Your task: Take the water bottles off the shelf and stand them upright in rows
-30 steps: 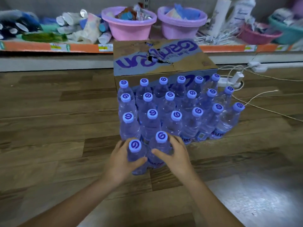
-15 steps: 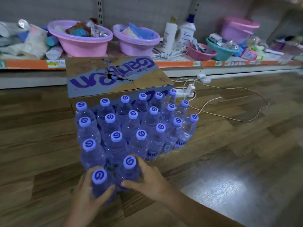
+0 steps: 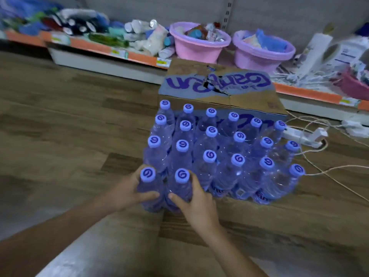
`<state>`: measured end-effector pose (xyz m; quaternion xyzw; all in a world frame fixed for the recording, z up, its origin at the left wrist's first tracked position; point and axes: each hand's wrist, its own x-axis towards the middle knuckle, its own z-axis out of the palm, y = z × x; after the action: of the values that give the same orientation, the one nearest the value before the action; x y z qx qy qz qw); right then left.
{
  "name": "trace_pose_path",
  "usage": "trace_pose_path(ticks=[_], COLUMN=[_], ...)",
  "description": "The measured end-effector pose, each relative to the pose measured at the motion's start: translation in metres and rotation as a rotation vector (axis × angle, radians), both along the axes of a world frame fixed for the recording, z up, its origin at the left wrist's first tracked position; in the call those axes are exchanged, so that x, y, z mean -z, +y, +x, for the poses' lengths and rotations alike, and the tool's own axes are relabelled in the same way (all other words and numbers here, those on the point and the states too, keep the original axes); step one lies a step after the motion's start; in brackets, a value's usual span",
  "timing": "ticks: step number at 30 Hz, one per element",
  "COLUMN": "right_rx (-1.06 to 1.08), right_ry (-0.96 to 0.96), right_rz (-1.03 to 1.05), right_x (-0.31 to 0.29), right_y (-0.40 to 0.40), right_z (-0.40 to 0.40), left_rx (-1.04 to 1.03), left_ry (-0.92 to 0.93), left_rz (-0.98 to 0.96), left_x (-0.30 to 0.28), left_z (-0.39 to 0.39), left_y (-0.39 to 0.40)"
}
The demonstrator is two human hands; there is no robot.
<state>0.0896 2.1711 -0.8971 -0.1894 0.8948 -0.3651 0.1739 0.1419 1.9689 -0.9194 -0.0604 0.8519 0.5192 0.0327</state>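
Head view showed both hands on the two nearest water bottles of a block standing upright on the wood floor [image 3: 60,136]. Left hand [image 3: 127,191] gripped the near-left bottle [image 3: 148,188], fingers wrapped behind it and thumb across the front. Right hand [image 3: 196,198] gripped the bottle beside it [image 3: 180,186], thumb in front, fingers curled round its right side. These two bottles touched each other and sat just in front of the rest of the bottles [image 3: 225,152], which stood in three packed rows of six, purple caps up, far row against a cardboard box [image 3: 217,90] with purple lettering. Box stood on the floor in front of a low shelf [image 3: 99,49] with an orange edge strip. On the shelf: a pink basin [image 3: 196,47] and a purple basin [image 3: 259,53] full of small packets, more packaged goods to the left, blurred white containers at far right. White power strip [image 3: 303,136] with cables lay on the floor right of the bottles, near the far-right one.
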Motion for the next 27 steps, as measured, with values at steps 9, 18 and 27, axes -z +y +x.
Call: trace_pose_path(ticks=[9,18,27], right_rx=[-0.08,0.055,0.142], right_ry=[-0.061,-0.12,-0.157], right_rz=[-0.028,-0.099,-0.302], right_x=[-0.008,0.009,0.005], right_y=[0.006,0.0,-0.003], right_z=[-0.012,0.003,0.033], left_rx=[-0.119,-0.276,-0.309], left_ry=[-0.287,-0.232,-0.243], left_rz=[-0.226,-0.073,-0.086], left_x=[-0.026,-0.015,-0.016], left_z=[-0.013,0.001,0.011], left_y=[0.01,0.017,0.026])
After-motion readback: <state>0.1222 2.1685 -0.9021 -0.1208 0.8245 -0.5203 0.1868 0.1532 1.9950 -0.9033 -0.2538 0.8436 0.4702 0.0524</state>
